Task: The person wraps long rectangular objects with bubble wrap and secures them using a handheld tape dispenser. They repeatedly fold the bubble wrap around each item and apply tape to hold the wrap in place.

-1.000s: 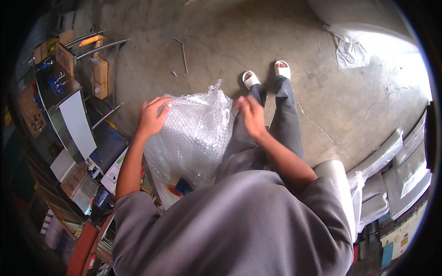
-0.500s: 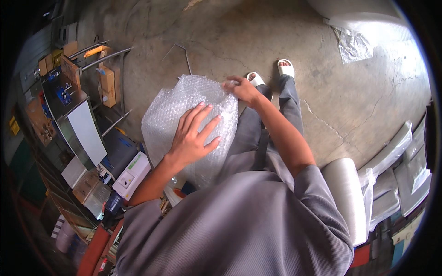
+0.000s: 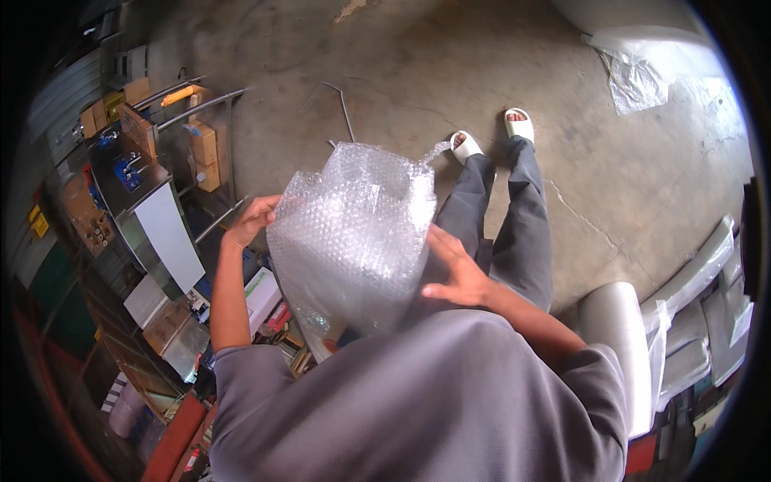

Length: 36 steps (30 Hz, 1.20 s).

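A clear, crinkled sheet of bubble wrap (image 3: 353, 233) bundled into a bulky, rounded package hangs upright between the hands, its left edge pinched by the left hand (image 3: 253, 221), the right hand (image 3: 454, 273) flat against its right side.

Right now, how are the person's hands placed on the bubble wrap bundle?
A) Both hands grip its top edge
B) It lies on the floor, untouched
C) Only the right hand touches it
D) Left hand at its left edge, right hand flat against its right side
D: the left hand pinches the left edge of the bubble wrap bundle, while the right hand presses open against its right side.
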{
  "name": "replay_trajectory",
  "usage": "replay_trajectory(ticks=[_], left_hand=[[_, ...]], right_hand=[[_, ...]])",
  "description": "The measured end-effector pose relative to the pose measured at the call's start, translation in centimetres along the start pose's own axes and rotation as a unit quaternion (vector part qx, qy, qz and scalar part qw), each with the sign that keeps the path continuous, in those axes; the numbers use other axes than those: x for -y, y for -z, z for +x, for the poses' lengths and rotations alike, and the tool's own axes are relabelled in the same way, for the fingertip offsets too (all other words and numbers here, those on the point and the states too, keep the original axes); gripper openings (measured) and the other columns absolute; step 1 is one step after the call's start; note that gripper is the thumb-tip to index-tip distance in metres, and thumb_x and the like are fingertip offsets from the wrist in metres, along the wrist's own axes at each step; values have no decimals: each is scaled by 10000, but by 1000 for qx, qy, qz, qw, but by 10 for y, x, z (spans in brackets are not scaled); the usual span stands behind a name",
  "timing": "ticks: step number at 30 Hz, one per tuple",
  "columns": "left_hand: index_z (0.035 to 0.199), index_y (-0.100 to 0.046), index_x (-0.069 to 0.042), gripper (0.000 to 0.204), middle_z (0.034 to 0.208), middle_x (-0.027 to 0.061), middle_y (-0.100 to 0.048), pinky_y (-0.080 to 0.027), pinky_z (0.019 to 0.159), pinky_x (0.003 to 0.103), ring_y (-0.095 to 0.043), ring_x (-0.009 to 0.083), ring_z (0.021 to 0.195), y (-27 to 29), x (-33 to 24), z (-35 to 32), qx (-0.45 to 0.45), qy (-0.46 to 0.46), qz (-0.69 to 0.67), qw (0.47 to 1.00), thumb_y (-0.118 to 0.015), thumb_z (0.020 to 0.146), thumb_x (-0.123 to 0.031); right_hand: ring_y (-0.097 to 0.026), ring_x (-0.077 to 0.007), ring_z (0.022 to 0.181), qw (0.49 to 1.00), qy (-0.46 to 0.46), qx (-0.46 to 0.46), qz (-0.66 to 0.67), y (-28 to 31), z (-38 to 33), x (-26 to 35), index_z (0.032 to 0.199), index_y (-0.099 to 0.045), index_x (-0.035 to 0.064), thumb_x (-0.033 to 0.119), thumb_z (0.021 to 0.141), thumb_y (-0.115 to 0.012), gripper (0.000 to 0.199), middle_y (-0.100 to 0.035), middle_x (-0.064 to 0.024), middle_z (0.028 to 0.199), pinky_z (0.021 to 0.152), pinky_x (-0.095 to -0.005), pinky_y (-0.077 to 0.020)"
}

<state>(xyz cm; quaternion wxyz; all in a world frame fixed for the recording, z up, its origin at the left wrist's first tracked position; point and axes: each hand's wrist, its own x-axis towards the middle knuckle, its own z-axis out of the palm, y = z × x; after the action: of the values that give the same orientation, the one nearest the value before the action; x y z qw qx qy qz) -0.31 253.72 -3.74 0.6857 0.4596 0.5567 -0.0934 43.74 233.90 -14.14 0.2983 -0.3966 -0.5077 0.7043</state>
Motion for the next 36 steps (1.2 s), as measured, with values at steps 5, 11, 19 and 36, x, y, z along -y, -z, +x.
replay_trajectory(ticks=[5, 11, 19, 36], left_hand=[[1311, -650, 46, 598, 1187, 77, -706, -458, 962, 291, -621, 146, 1081, -21, 3, 1, -44, 60, -52, 996, -707, 922, -404], [1128, -701, 19, 357, 1024, -3, -687, -450, 855, 262, -587, 88, 953, -23, 2, 1, -47, 63, -47, 996, -669, 982, -305], [961, -688, -30, 325, 902, -73, -613, -412, 788, 237, -508, 44, 868, -18, 19, -3, -62, 73, -61, 993, -620, 1035, -339], [1159, -679, 20, 341, 1057, -28, -663, -441, 917, 243, -547, 57, 1001, -30, 3, 11, -67, 70, -88, 991, -566, 1074, -290]], right_hand=[[-343, -418, 1431, 996, -10, 4, -92, -20, 18, 11, 1359, -549, -52, 603, 801, -774, 889, -420, -243, 1492, 1154, -544, -252], [-506, -363, 1229, 990, -76, -111, -52, -36, 43, 36, 1129, -673, -65, 427, 860, -788, 572, -596, -197, 1256, 1052, -457, -367], [-589, -191, 1057, 947, -205, -47, 244, -25, 46, 30, 1129, -704, -44, 176, 1001, -668, 256, -677, -95, 1096, 956, -369, -461], [-688, -169, 913, 896, -285, -8, 340, -22, 77, 32, 1180, -667, -62, 265, 995, -722, 380, -745, -109, 1032, 865, -333, -550]])
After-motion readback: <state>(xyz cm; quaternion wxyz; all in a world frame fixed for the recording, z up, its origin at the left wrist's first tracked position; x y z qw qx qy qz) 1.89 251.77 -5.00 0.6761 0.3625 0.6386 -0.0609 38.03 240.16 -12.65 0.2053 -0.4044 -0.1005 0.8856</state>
